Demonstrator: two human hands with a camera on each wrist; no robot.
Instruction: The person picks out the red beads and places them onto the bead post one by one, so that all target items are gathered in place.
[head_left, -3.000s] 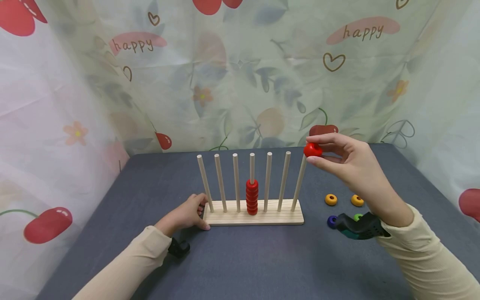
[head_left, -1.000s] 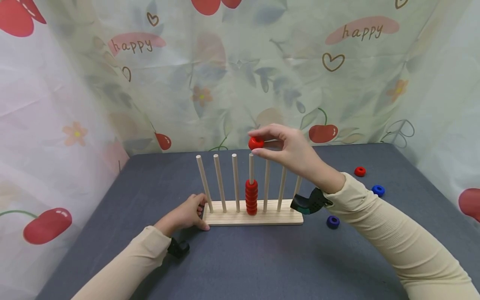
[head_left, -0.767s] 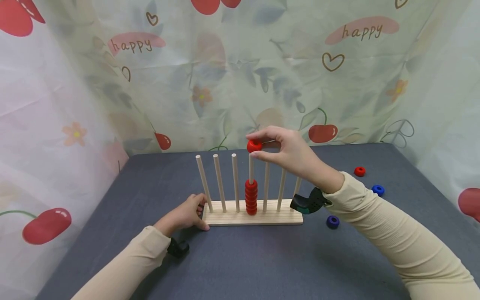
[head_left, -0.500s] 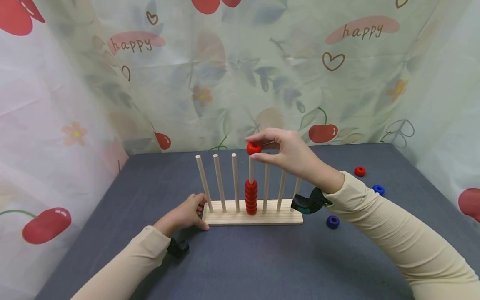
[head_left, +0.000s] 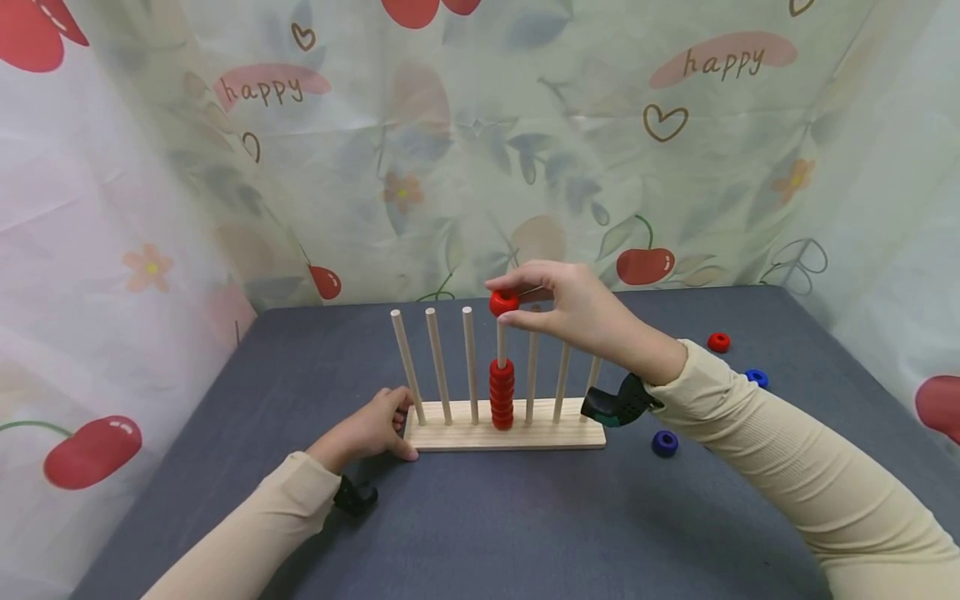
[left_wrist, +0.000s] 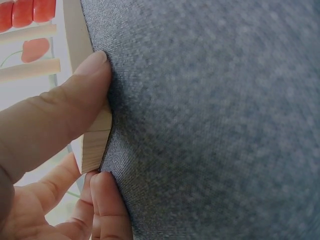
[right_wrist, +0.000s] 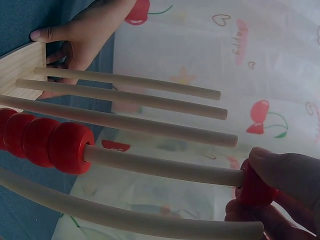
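A wooden peg rack [head_left: 450, 440] with several upright pegs stands on the table. My left hand [head_left: 375, 427] grips its left end, thumb against the front edge in the left wrist view and the other fingers at the end. Several red beads form a stack [head_left: 502, 396] low on the middle peg [head_left: 502, 343]. Between thumb and fingers my right hand [head_left: 570, 304] pinches another red bead [head_left: 503, 303] at that peg's top. In the right wrist view the peg's tip meets the hole of this bead [right_wrist: 255, 187]. The right hand and wrist partly cover the pegs to the right.
Right of the rack lie a red bead [head_left: 718, 342], a blue bead [head_left: 757, 378] partly behind the sleeve, and a dark blue bead [head_left: 664, 443]. A printed cloth [head_left: 480, 125] hangs behind the dark table [head_left: 480, 525].
My right hand has carried the red bead left from the rightmost peg to above the middle one, then lowered it onto the tip. The left hand has stayed put.
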